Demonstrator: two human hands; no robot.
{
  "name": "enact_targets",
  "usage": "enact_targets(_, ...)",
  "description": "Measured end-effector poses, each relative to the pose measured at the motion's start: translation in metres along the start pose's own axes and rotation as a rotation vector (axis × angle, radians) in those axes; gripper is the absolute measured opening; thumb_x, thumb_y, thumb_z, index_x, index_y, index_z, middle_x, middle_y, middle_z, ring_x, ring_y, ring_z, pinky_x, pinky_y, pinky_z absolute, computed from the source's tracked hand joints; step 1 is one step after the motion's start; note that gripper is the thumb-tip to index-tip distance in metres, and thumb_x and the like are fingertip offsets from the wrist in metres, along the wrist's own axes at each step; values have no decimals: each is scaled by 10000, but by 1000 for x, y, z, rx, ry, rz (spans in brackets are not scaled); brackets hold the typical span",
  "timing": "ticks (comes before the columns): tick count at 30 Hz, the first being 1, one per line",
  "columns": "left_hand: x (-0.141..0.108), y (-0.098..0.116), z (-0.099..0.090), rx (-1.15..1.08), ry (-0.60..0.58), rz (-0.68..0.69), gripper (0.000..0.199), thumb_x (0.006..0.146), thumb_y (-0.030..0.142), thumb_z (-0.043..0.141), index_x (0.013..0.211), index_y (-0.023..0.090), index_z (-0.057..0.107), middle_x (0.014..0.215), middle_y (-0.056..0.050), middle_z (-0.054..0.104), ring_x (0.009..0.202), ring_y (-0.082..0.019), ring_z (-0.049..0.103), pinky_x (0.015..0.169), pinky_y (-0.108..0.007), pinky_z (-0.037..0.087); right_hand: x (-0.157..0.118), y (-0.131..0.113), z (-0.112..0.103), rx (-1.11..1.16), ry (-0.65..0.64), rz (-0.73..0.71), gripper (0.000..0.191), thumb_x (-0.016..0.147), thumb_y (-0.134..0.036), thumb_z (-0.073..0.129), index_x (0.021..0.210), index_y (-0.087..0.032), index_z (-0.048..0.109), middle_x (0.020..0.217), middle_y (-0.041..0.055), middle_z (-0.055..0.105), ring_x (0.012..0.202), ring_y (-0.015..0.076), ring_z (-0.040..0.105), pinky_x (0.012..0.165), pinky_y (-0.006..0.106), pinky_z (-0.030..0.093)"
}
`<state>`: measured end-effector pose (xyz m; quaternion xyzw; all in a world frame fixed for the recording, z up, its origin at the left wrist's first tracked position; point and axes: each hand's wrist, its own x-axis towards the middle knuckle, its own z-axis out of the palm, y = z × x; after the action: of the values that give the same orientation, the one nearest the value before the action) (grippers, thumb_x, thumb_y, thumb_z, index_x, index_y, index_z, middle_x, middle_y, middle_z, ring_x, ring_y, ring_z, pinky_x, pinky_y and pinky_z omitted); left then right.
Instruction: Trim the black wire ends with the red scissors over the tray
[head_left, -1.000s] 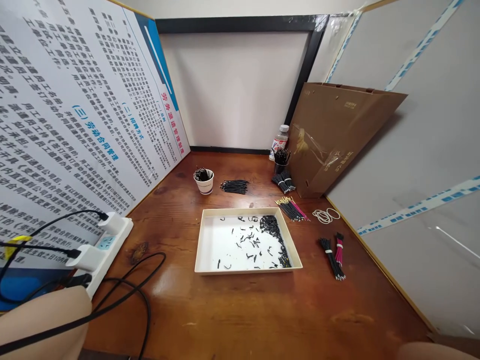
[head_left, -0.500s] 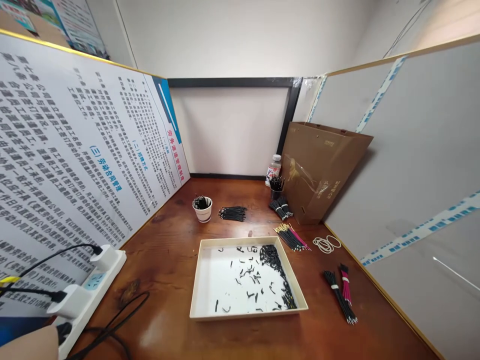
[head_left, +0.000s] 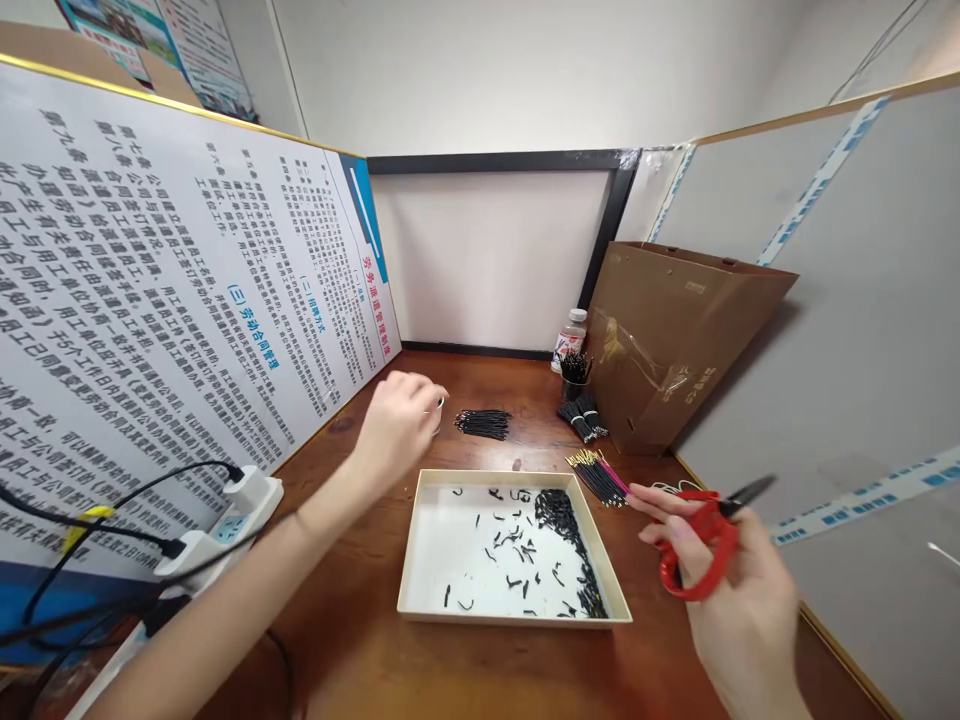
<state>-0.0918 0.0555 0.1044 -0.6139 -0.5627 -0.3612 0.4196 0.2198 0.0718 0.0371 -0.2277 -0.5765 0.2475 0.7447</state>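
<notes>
just right of the tray (head_left: 510,621), the red scissors (head_left: 726,556) are gripped in the right hand (head_left: 739,605), its thumb and forefingers partly open, and the blades are best kept pointed away from the other hand. past the tray's far left corner, the left hand's (head_left: 401,428) fingers are curled at the largely hidden white cup (head_left: 437,419); whether anything is pinched cannot be told, so a light touch is advised lest the cup be tipped.

Red heading "劳务派遣管理制度" (head_left: 377,306), blue heading "劳动合同管理" (head_left: 253,327), on left-side board (head_left: 187,300)
</notes>
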Motion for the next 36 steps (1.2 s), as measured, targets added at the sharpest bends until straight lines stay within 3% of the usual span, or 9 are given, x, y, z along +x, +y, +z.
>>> enact_targets(3, 27, -17, 6, 85, -294, -180, 220, 965, 291, 511, 1013, 165, 686, 1011, -91, 676, 1001, -233, 633, 875, -411, 525, -2, 17, 4, 51, -26, 98, 315, 769, -478, 741, 853, -222, 577, 957, 77, 737, 866, 218, 667, 662, 313, 535)
enact_targets(7, 65, -29, 14, 176, -678, -248, 211, 924, 324, 602, 1031, 152, 661, 1036, -67, 677, 941, -193, 653, 833, -383, 549, 3, 34, -6, 69, -55, 122, 309, 753, -459, 775, 824, -209, 609, 874, 44, 723, 695, 141, 625, 633, 267, 539)
enact_targets(12, 92, -20, 20, 315, -893, -236, 240, 916, 320, 620, 1086, 153, 642, 1116, -80, 658, 1008, -208, 644, 870, -405, 547, 10, 46, -18, 103, -97, 145, 307, 735, -446, 798, 825, -213, 620, 834, 34, 705, 727, 141, 628, 617, 235, 540)
enact_targets(26, 93, -10, 34, 516, -955, -49, 292, 921, 339, 609, 1134, 139, 624, 1172, -97, 641, 1059, -230, 630, 910, -448, 531, 8, 46, -15, 165, -121, 189, 321, 729, -461, 801, 819, -210, 622, 753, 13, 669, 676, 117, 607, 616, 217, 530)
enact_targets(36, 86, -16, 44, 488, -854, 102, 233, 924, 310, 607, 1070, 132, 644, 1151, -92, 652, 1079, -224, 620, 943, -452, 510, 7, 44, -14, 184, -103, 212, 346, 684, -449, 834, 818, -213, 620, 714, -2, 650, 646, 108, 588, 592, 211, 516)
